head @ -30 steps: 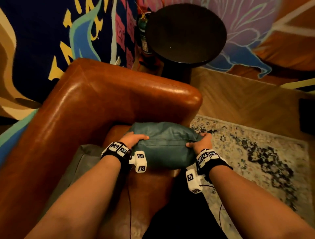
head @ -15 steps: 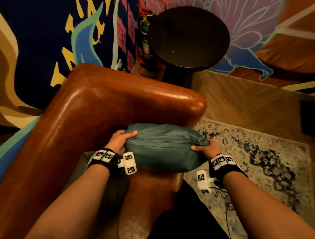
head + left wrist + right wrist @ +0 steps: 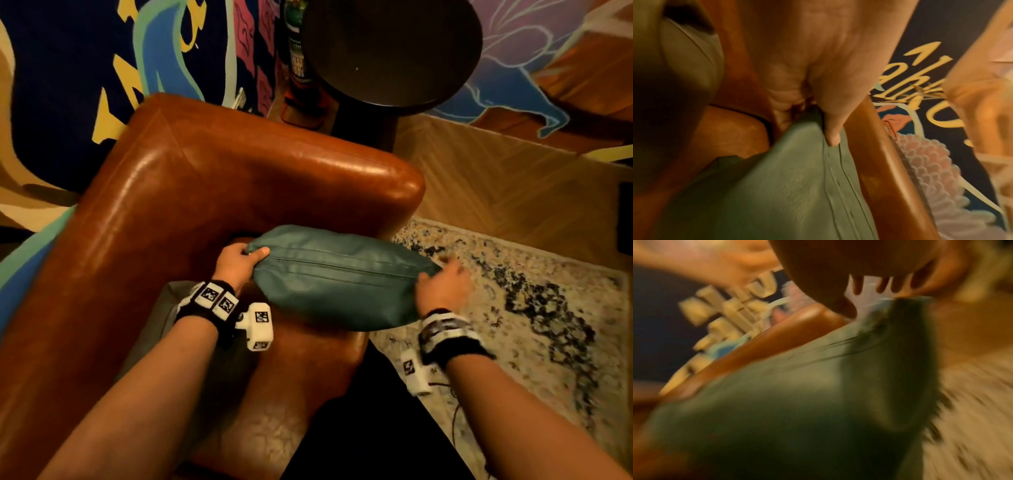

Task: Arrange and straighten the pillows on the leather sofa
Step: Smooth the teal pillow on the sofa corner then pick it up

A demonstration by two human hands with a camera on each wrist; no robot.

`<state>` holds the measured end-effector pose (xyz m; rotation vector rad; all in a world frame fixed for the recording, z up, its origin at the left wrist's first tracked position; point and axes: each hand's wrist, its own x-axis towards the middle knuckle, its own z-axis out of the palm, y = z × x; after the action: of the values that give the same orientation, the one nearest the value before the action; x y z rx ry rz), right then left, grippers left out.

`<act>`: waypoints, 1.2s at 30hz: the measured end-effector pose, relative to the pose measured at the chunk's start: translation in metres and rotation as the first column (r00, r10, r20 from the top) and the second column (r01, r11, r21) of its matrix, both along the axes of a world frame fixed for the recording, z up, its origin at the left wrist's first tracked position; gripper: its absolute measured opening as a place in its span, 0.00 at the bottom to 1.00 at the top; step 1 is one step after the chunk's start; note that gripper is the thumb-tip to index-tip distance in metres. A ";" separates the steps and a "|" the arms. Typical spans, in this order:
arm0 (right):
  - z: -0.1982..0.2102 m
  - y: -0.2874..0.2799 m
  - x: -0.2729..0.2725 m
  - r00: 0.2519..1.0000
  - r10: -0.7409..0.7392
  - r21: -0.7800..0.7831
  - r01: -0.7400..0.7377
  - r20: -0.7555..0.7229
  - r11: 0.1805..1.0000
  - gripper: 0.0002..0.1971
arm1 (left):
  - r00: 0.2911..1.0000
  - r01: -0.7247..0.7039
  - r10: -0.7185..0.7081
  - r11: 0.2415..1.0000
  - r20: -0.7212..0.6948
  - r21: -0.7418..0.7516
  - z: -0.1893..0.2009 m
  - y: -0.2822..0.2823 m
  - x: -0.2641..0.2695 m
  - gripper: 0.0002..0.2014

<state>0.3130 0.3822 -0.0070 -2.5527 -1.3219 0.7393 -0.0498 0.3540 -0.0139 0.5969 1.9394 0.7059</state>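
A teal leather pillow (image 3: pixel 339 277) lies lengthwise on the seat of the brown leather sofa (image 3: pixel 205 192), against its armrest. My left hand (image 3: pixel 239 260) grips the pillow's left corner, thumb on top along the seam; the left wrist view shows that thumb (image 3: pixel 830 123) pressing the teal pillow (image 3: pixel 797 186). My right hand (image 3: pixel 442 284) is at the pillow's right corner and blurred by motion. In the right wrist view its fingers (image 3: pixel 881 283) hang loosely spread above the corner of the teal pillow (image 3: pixel 797 386), with background showing between thumb and fingers.
A grey pillow (image 3: pixel 164 308) lies on the seat under my left forearm. A dark round side table (image 3: pixel 390 51) stands behind the armrest, with a bottle-like object (image 3: pixel 298 61) beside it. A patterned rug (image 3: pixel 531 291) covers the wood floor at the right.
My hands have moved apart to the pillow's two corners. The pillow now lies longer and further right. My right hand has loosened and is moving.
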 end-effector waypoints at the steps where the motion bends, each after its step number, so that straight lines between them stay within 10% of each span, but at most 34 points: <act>1: 0.006 -0.005 -0.031 0.982 0.167 0.166 -0.180 0.088 0.970 0.26 | 1.000 -0.003 0.005 0.997 -0.019 0.078 0.001 0.001 0.008 0.04; 5: 0.000 -0.034 -0.176 0.571 0.814 0.302 -0.798 0.105 0.521 0.31 | 0.968 -0.207 0.180 0.967 0.174 0.148 -0.007 -0.009 0.030 0.10; 8: -0.023 -0.040 -0.232 0.445 0.893 0.174 -0.887 0.071 0.428 0.32 | 0.953 -0.296 0.282 0.943 0.108 0.153 -0.023 -0.021 0.023 0.04; 19: -0.088 -0.026 -0.045 0.703 0.660 -0.085 -0.665 0.265 0.742 0.32 | 0.964 -0.197 0.185 0.980 0.191 0.043 -0.030 -0.030 -0.017 0.02; 24: -0.071 -0.013 0.018 0.997 0.068 -0.225 -0.059 0.032 0.972 0.36 | 0.967 -0.253 0.251 0.966 0.039 0.050 -0.021 -0.021 -0.009 0.04; 27: -0.048 -0.002 0.042 0.965 -0.068 -0.086 0.048 -0.253 0.995 0.24 | 0.971 -0.238 0.238 0.966 0.012 0.096 -0.004 -0.013 -0.006 0.06; 31: -0.022 -0.004 0.049 0.973 0.025 0.132 0.005 -0.230 0.991 0.22 | 0.994 -0.099 0.090 0.980 0.056 0.174 0.027 -0.013 -0.009 0.06; 36: -0.026 -0.019 0.029 0.937 -0.153 -0.064 0.140 -0.315 0.988 0.31 | 0.994 -0.109 0.109 0.993 0.011 0.033 0.006 -0.024 -0.016 0.09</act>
<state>0.3417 0.3628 -0.0334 -2.3954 -1.0122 1.1014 -0.0656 0.3295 -0.0081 0.5103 1.9665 0.8102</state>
